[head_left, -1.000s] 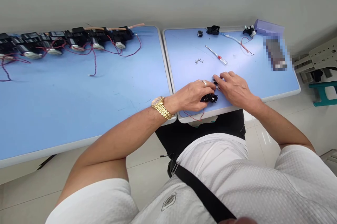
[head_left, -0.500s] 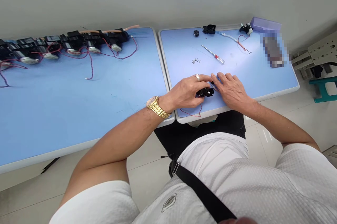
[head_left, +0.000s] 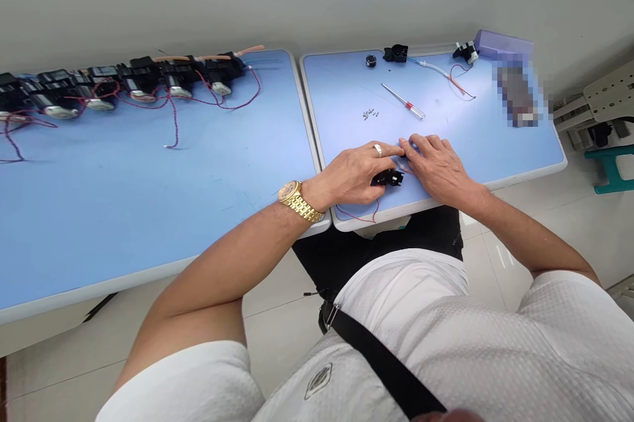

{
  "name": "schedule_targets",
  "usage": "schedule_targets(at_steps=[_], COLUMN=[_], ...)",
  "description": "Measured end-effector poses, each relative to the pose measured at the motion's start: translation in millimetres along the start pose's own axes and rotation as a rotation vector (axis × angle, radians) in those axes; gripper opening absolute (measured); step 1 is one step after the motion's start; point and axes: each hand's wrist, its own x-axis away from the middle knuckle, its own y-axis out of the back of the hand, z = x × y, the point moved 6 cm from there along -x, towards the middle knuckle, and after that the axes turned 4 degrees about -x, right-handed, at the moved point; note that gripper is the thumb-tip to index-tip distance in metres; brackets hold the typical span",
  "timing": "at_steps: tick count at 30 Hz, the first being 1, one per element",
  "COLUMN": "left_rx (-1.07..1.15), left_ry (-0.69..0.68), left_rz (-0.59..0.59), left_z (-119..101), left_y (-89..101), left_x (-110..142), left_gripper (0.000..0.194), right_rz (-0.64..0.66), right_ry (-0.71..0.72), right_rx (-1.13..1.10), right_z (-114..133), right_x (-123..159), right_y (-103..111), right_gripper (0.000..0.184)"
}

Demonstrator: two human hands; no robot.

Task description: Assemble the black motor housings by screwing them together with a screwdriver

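Observation:
My left hand [head_left: 359, 174], with a ring and a gold watch, is closed around a black motor unit [head_left: 389, 178] that has a small pale shaft at its end. A thin red wire [head_left: 361, 216] trails from under that hand toward the table's front edge. Against the left index fingertip, my right hand [head_left: 438, 161] pinches a small dark part [head_left: 402, 154], mostly covered by the fingers. The two hands meet low over the right table [head_left: 475, 158].
Beyond the hands lie a screwdriver [head_left: 403, 102] and several small screws [head_left: 370, 114]. Farther back are a round black part [head_left: 371, 61], a black housing [head_left: 396, 53] with a tube, another motor unit [head_left: 465, 52] and a purple box [head_left: 504, 44]. Several wired units [head_left: 181, 78] line the left table.
The left index finger has stretched out to the right fingertips, over the small dark part. The motor unit stays in the left hand. The whole view has shifted slightly.

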Motion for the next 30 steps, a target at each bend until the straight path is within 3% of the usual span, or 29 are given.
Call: schedule_targets(at_steps=[8, 15, 19, 30], left_rx=[0.016, 0.014, 0.002, -0.028], left_ry=[0.010, -0.001, -0.010, -0.027], left_rz=[0.000, 0.008, 0.017, 0.004], left_z=[0.8, 0.5, -0.6, -2.4], left_y=[-1.4, -1.1, -0.6, 0.2], left_x=[-0.6, 0.6, 0.4, -0.4], left_gripper=[0.036, 0.041, 0.037, 0.033], right_rz=[-0.091, -0.145, -0.116, -0.036], right_ry=[-0.034, -0.023, -0.021, -0.035], right_rx=[-0.182, -0.278, -0.264, -0.245], right_z=[-8.2, -12.6, -8.6, 3.5], right_x=[5.0, 11.1, 11.7, 6.2], right_y=[-5.1, -2.1, 1.3, 11.1], right_gripper=[0.055, 0.065, 0.067, 0.050])
